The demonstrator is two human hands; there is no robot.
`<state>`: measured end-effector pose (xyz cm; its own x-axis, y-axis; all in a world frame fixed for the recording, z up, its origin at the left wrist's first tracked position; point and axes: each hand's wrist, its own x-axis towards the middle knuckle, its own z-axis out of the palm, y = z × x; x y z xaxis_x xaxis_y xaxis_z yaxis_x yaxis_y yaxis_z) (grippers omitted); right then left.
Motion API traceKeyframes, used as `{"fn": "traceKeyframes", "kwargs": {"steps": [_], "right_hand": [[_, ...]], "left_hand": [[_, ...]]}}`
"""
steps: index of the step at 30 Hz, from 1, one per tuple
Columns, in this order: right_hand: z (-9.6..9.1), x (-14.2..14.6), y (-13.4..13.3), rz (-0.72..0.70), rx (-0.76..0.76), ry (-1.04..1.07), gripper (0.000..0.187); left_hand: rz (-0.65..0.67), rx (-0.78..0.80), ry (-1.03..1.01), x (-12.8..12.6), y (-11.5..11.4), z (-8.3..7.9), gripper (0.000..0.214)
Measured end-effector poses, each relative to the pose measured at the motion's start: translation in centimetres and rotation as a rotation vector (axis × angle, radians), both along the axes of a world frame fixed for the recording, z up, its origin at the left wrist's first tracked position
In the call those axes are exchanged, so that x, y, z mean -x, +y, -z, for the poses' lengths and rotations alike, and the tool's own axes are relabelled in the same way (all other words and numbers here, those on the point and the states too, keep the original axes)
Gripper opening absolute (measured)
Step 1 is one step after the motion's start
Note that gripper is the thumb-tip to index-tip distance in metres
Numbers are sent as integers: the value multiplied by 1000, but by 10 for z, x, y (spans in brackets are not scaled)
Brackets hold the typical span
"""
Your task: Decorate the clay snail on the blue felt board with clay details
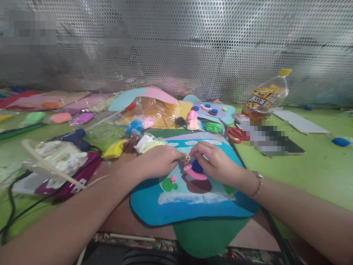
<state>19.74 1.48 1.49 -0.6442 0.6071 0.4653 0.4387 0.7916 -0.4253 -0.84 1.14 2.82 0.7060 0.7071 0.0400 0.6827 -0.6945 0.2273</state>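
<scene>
A blue paper picture (154, 206) lies before me, with a pale scene of white clouds and green clay leaves. In its middle a small clay figure (195, 173) has a pink lower body and a dark blue round piece, above a brown clay shape (199, 185). My left hand (160, 161) comes in from the left, fingers closed, their tips beside the figure's head (186, 158). From the right, my right hand (213, 162) is closed around a thin pink stick (204, 152). Its fingertips are close to the head and partly cover the blue piece.
Bagged clay in several colours, such as a yellow pack (115, 149), lies behind and left. A blue glue gun (75, 138) with a black cord is at left. Red scissors (234, 135), a drink bottle (266, 96) and a white board (300, 121) are at right. Perforated metal (176, 48) stands behind.
</scene>
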Motion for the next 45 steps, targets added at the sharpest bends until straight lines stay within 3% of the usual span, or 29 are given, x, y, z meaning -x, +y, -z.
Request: {"fn": "traceKeyframes", "kwargs": {"steps": [11, 45], "right_hand": [[2, -4, 5, 112, -5, 36, 17], [4, -4, 7, 98, 29, 47, 18]], "left_hand": [[-3, 30, -6, 1, 0, 1, 36], [34, -14, 12, 1, 2, 2, 26]]}}
